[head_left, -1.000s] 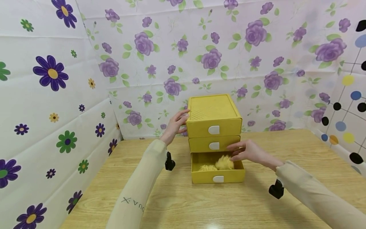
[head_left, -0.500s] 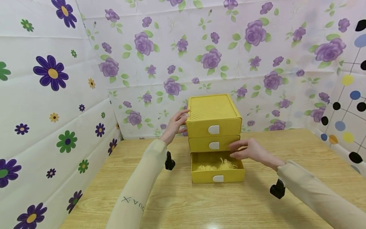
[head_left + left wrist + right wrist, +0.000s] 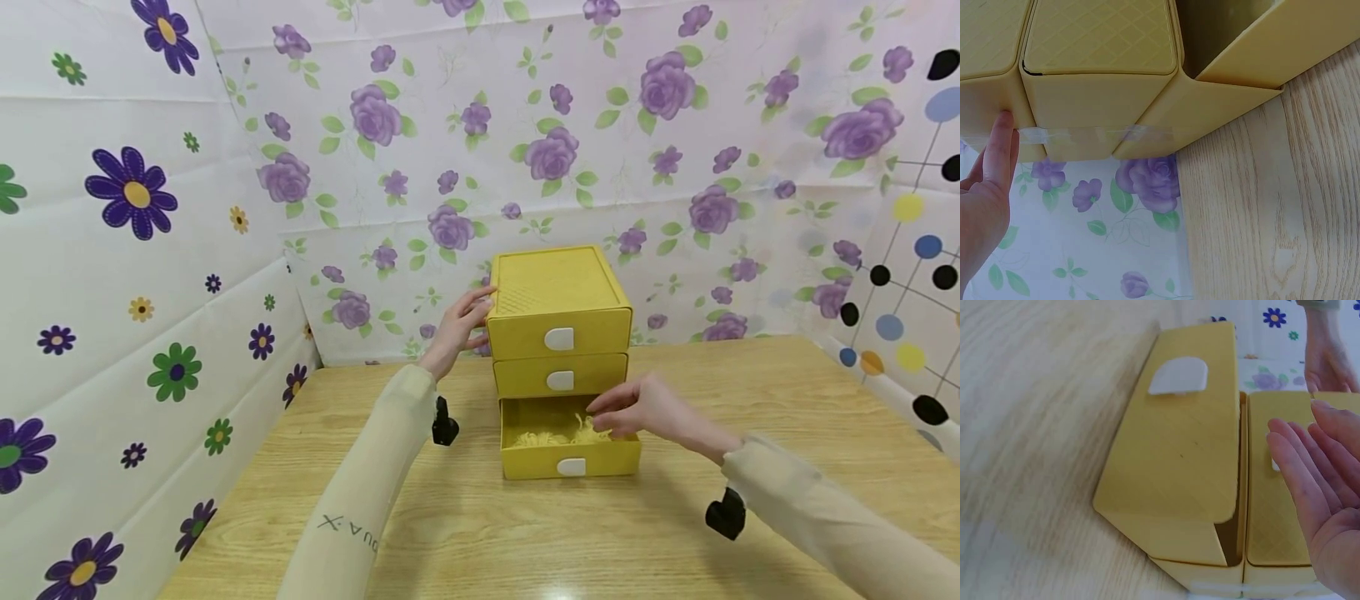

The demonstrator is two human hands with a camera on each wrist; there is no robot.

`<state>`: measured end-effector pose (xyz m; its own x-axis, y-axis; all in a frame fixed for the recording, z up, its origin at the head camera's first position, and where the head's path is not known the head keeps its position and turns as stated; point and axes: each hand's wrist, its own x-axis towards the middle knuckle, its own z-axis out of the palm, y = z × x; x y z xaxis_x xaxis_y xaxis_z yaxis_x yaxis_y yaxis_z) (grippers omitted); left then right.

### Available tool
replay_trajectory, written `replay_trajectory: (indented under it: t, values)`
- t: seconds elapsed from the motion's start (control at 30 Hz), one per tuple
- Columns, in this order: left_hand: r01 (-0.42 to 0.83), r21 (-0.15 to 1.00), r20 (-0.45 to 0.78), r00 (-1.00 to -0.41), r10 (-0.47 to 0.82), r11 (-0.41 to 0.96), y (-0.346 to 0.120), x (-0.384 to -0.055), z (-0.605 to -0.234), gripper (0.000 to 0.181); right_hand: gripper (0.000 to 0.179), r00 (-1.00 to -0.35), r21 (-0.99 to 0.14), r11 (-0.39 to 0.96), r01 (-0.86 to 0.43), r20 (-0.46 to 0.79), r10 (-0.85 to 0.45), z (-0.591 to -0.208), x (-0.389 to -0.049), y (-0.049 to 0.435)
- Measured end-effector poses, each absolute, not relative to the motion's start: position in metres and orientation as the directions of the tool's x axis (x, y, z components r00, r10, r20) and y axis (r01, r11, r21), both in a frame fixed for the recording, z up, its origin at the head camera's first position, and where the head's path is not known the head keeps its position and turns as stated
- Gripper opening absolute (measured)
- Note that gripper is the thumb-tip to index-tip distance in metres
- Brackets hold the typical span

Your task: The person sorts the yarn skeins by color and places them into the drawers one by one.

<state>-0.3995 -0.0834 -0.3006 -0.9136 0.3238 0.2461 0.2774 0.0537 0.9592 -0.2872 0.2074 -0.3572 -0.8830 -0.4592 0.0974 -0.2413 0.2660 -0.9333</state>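
A yellow three-drawer box [image 3: 558,283] stands on the wooden table, its bottom drawer [image 3: 532,463] pulled out and the upper two closed. Inside that drawer lie two clumps of pale yellow yarn, a flatter yarn clump [image 3: 540,439] at left and a looser one [image 3: 586,432] at right. My left hand [image 3: 453,335] rests its fingertips against the box's left side; in the left wrist view one straight finger [image 3: 1000,147] presses the top section. My right hand [image 3: 651,412] hovers over the drawer's right edge, fingers loosely bent with nothing between them. In the right wrist view its fingers [image 3: 1300,456] are apart.
White tab handles mark each drawer, including the upper tab handle [image 3: 559,338]. The wooden table [image 3: 480,533] extends around the box. Behind it hangs a rose-patterned cloth [image 3: 420,167], with another patterned cloth [image 3: 135,275] on the left.
The right yarn clump, fluffy and taller under my right hand one second ago, now lies lower and looser. My right hand drew back slightly, then came left over the drawer. My left hand stays put.
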Motion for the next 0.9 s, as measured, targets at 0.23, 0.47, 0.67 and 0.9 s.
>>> replay_trajectory:
  t: [0.23, 0.47, 0.67, 0.9]
  values:
    - [0.275, 0.959, 0.243, -0.917, 0.317, 0.061, -0.083, -0.400, -0.300, 0.040, 0.023, -0.859, -0.922, 0.263, -0.282, 0.121, -0.497, -0.364, -0.281, 0.201]
    - [0.281, 0.957, 0.248, -0.917, 0.313, 0.064, -0.083, -0.401, -0.302, 0.041, 0.024, -0.867, -0.899, 0.319, -0.299, 0.116, -0.485, -0.374, -0.276, 0.198]
    - [0.275, 0.959, 0.240, -0.918, 0.316, 0.069, -0.083, -0.402, -0.302, 0.041, 0.024, -0.873, -0.870, 0.378, -0.316, 0.111, -0.474, -0.384, -0.272, 0.194]
    - [0.244, 0.968, 0.212, -0.915, 0.343, 0.053, -0.083, -0.390, -0.290, 0.044, 0.013, -0.868, -0.771, 0.485, -0.412, 0.170, -0.467, -0.392, -0.269, 0.189]
